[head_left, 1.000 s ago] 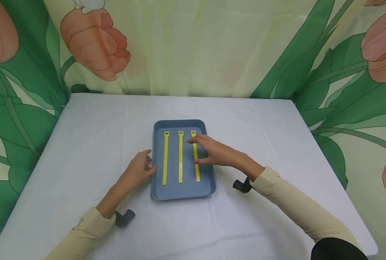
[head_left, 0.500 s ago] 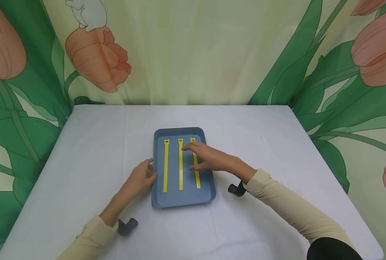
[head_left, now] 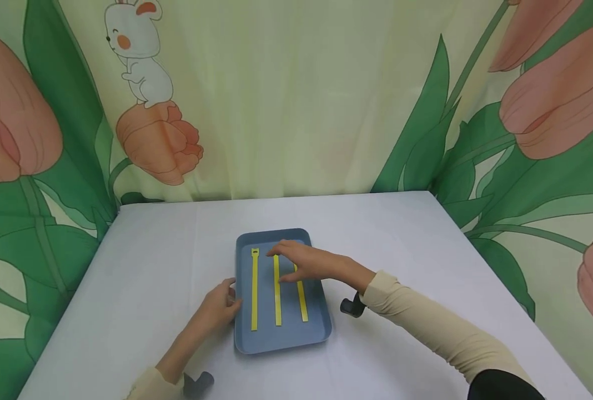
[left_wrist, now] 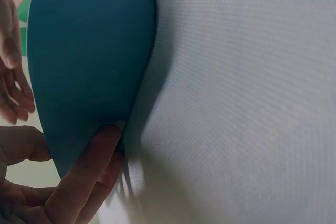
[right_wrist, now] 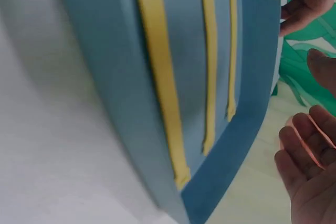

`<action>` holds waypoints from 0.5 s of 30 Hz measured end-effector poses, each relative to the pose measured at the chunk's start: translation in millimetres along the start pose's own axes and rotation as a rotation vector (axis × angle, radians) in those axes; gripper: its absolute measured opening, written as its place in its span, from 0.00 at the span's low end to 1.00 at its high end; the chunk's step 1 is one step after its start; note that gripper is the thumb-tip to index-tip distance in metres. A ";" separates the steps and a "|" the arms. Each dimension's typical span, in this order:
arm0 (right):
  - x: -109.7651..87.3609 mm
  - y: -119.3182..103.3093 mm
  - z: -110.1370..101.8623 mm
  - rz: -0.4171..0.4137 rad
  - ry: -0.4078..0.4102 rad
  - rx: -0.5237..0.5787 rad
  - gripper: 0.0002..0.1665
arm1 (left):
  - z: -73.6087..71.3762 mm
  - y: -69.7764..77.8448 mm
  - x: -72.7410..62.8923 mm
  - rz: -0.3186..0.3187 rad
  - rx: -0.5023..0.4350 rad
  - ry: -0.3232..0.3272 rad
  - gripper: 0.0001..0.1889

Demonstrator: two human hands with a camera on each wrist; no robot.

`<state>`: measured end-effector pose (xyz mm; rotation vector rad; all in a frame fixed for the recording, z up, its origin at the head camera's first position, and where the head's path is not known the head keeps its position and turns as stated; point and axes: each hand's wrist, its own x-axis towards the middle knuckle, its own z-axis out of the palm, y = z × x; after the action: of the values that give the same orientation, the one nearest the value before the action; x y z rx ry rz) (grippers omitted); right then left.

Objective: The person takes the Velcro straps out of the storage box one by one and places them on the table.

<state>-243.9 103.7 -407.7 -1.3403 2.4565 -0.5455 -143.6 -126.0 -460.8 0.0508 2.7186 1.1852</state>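
Note:
A blue-grey rectangular tray (head_left: pixel 265 311) lies on the table with three yellow cable straps in it: a left strap (head_left: pixel 254 294), a middle strap (head_left: pixel 277 303) and a right strap (head_left: pixel 302 304). Each is flat and lengthwise, slotted head at the far end. My left hand (head_left: pixel 213 309) holds the tray's left edge, thumb at the rim and fingers against the outer wall (left_wrist: pixel 89 51). My right hand (head_left: pixel 306 262) hovers over the tray's far right part, thumb and fingers apart, holding nothing. It hides the heads of the middle and right straps in the head view.
A white cloth (head_left: pixel 141 266) covers the table. Behind it hangs a curtain (head_left: pixel 286 100) printed with tulips and a rabbit. Dark wrist cameras sit by both cuffs, such as the right wrist camera (head_left: pixel 352 306).
My right hand has moved left over the tray, from the right strap toward the middle one. The head view has tilted up. My left hand stays at the tray's edge.

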 end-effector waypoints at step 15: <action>6.2 -9.5 8.6 -0.025 -0.009 -0.021 0.37 | 2.8 -0.7 -5.5 -0.038 -0.050 -0.014 0.29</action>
<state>-236.5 92.2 -411.5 -1.3808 2.4477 -0.5203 -137.7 -125.0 -462.3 0.0005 2.6641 1.2368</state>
